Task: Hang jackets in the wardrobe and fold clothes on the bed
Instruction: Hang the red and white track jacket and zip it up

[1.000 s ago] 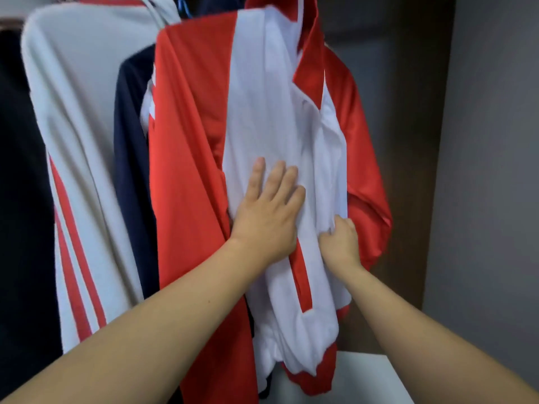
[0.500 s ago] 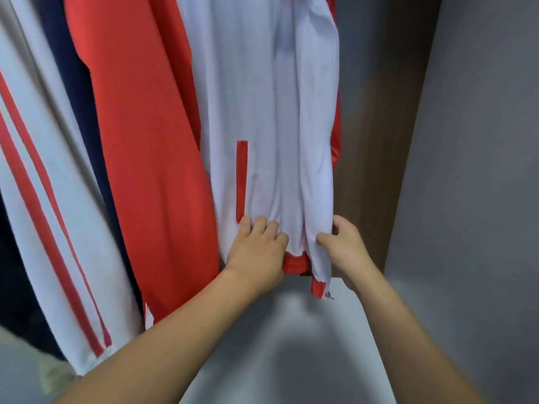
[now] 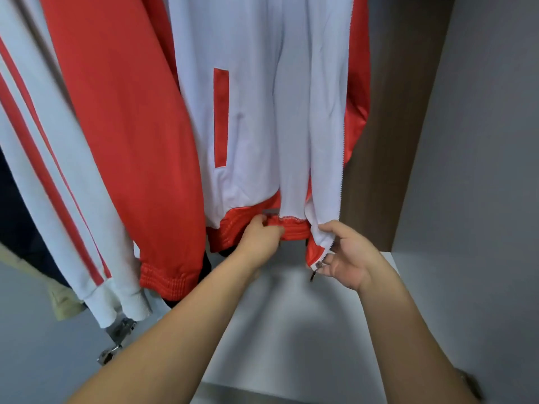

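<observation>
Head view: my left hand [image 3: 264, 236] pinches the red hem [image 3: 233, 228]; my right hand [image 3: 347, 253] pinches the zipper end [image 3: 318, 265] beside it, to zip the jacket [image 3: 248, 112].

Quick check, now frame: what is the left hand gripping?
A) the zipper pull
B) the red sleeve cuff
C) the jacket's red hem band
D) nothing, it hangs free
C: the left hand curls its fingers round the red hem band of the jacket, while the right hand holds the other front panel near the zipper end.
</observation>
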